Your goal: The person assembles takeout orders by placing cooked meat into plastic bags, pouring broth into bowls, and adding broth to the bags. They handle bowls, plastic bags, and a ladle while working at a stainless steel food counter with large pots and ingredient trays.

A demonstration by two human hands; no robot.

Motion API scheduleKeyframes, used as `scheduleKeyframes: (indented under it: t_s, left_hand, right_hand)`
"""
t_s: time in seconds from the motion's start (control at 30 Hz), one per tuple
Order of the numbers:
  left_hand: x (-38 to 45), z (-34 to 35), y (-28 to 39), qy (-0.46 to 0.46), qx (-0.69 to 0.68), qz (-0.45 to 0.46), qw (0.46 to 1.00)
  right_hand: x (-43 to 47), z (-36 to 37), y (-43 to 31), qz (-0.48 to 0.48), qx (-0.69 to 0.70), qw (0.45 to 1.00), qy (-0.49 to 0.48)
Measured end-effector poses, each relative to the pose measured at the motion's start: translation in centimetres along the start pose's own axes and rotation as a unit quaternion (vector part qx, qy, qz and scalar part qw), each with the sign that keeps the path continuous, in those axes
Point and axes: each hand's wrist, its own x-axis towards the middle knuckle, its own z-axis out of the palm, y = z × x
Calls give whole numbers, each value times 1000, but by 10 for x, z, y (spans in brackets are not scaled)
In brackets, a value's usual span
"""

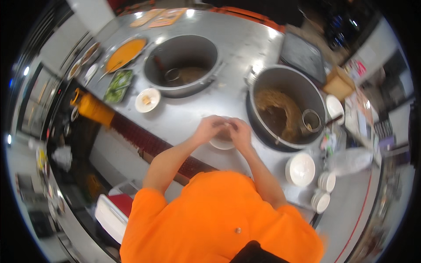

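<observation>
My left hand [212, 127] and my right hand [240, 131] meet over a white bowl [221, 145] on the steel table. Their fingertips come together around something small that blur and the fingers hide. Dark reddish-brown contents show in the bowl between the hands. Up and to the left stands another white bowl [147, 100] with a small yellowish piece in it. Beyond it is a large metal pot [181, 88] with a ladle or strainer inside. Right of my hands, a second large pot [279, 139] holds brown liquid and a round strainer [311, 120] with a dark handle.
A tray of chopped greens [118, 86] and a platter of orange food [126, 54] stand at the left. Stacked white bowls [300, 169] and smaller cups [320, 201] sit at the right. A yellow gas cylinder [93, 108] is beside the table's left edge. A person [324, 36] is beyond the table.
</observation>
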Motion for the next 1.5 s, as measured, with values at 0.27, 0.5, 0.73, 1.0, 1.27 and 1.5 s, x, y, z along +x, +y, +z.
scheduleKeyframes:
  t_s: [0.27, 0.5, 0.73, 1.0, 1.27, 1.5]
  left_hand:
    - [6, 20, -15, 81, -126, -70, 986]
    - [-4, 3, 47, 171, -66, 140, 973]
    - [-26, -33, 105, 178, -212, 182, 944]
    - [-118, -127, 96, 258, -234, 163, 923]
    - [-358, -241, -170, 473, -101, -232, 844]
    - [-528, -324, -342, 531, -58, -397, 746]
  right_hand:
    - [-11, -10, 3, -20, 21, 999, -36]
    - [0, -11, -11, 6, 61, 998, -20]
    - [18, -33, -80, -127, 23, 992, -2]
    - [30, -4, -179, -201, 18, 978, -54]
    - [31, 149, -254, -255, 14, 958, -131]
    - [34, 383, -303, -227, 172, 939, -193]
